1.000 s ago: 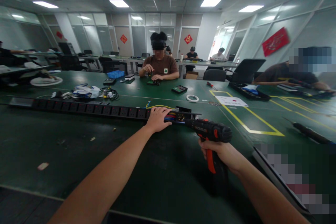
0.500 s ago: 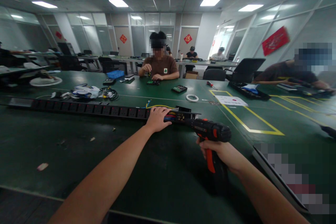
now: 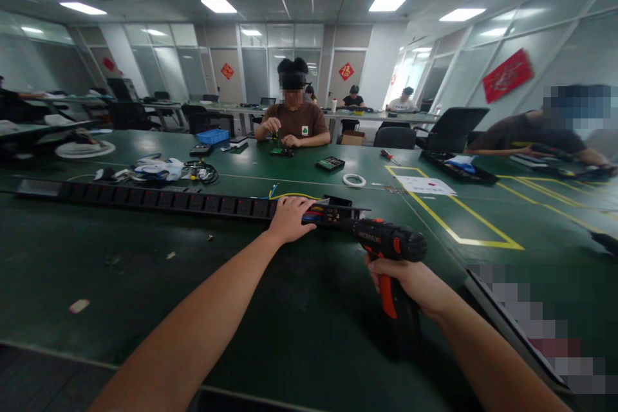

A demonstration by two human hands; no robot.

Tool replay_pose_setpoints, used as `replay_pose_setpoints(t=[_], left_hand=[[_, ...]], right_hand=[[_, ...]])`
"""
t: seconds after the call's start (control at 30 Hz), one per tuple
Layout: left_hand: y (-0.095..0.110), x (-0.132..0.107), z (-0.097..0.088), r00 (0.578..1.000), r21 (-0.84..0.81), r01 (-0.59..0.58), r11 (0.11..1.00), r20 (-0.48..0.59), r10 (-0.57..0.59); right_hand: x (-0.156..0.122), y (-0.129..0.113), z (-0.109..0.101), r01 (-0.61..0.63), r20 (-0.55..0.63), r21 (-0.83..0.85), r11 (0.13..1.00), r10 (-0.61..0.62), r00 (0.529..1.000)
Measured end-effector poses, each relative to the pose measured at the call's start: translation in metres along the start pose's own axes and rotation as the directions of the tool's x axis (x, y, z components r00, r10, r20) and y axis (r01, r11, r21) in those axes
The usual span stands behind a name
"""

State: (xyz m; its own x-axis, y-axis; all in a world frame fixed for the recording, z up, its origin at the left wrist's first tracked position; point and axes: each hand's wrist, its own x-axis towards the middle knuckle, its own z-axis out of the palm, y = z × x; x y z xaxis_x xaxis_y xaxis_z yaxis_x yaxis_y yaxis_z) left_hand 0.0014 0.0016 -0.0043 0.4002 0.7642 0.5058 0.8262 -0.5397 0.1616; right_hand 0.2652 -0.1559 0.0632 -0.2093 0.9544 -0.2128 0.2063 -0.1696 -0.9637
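Observation:
A long black power strip (image 3: pixel 203 204) with a row of sockets lies across the green table. My left hand (image 3: pixel 290 217) is closed over the strip near its right end, thumb on the near side and fingers on top. Right beside that hand, coloured wires (image 3: pixel 316 211) show inside the opened end of the strip. My right hand (image 3: pixel 393 268) grips a black and orange cordless drill (image 3: pixel 386 239) by its handle. The drill's nose points left at the strip's open end; whether the bit touches a screw there is too small to tell.
Bundled cables and plastic bags (image 3: pixel 159 170) lie behind the strip. Farther back are a white ring (image 3: pixel 354 179), a hard drive (image 3: pixel 330 163), a screwdriver (image 3: pixel 386 154) and a black tray (image 3: pixel 458 167). Yellow tape (image 3: pixel 463 241) marks the right side. A co-worker (image 3: pixel 294 119) sits opposite.
The drill and my right hand have shifted very slightly right. My left hand stays in place on the power strip.

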Motion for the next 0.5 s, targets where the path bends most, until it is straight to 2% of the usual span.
replay_pose_setpoints(t=[0.5], left_hand=[[0.0023,0.0001,-0.0033,1.000,0.002,0.002,1.000,0.019,-0.002]], right_hand=[[0.0015,0.0021,-0.0015,0.003,0.006,0.000,1.000,-0.003,1.000]])
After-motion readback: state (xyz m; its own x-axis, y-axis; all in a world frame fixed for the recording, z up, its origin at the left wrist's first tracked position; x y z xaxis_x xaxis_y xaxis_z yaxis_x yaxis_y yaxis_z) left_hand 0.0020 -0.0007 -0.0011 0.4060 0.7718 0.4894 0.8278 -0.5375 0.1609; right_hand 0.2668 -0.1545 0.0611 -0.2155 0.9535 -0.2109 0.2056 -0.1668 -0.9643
